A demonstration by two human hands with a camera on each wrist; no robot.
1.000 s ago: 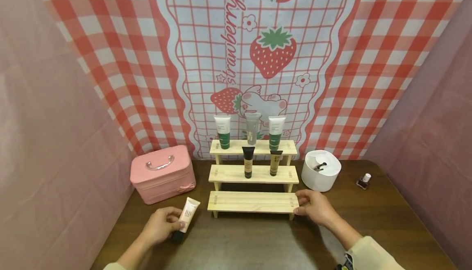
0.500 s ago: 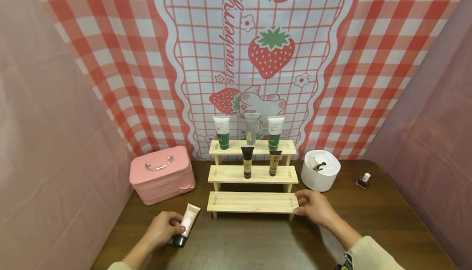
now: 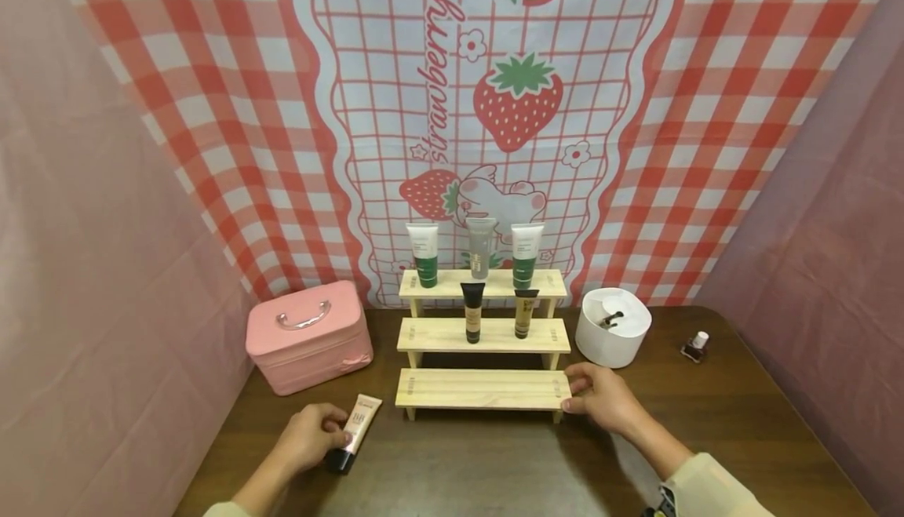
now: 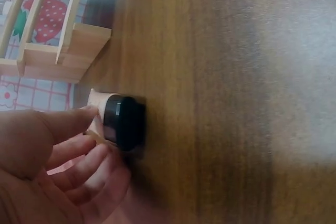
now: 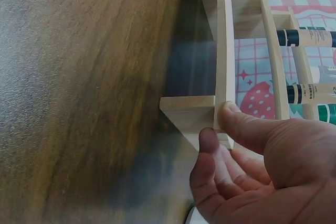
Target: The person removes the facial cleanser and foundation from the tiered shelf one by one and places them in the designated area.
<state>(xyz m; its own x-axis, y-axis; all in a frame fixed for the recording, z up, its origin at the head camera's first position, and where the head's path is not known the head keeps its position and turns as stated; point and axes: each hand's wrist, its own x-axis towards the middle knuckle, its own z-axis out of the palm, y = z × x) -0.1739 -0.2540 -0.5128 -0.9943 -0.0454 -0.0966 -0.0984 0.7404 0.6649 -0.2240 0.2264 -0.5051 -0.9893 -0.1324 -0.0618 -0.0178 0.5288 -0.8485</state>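
1. Pink case (image 3: 314, 344), silver-handled; on the bench (image 3: 452, 474), beyond the left grip (image 3: 308, 436).
2. White container (image 3: 610, 351), dark item (image 3: 611, 318) inside; just beyond the right grip (image 3: 602, 397).
3. Small bottle (image 3: 694, 350), dark, white-capped; rightward of and beyond the right grip.
4. Strawberry-print cloth (image 3: 519, 105), red-and-white; hanging beyond both grips.

Well behind the bare right fingers (image 3: 585, 374), the right sleeve (image 3: 716, 487) is plain cream, with a small dark piece (image 3: 665, 506) bearing yellowish marks at its edge. Well behind the bare left fingers (image 3: 330, 413), the left sleeve (image 3: 226, 510) is cream too.
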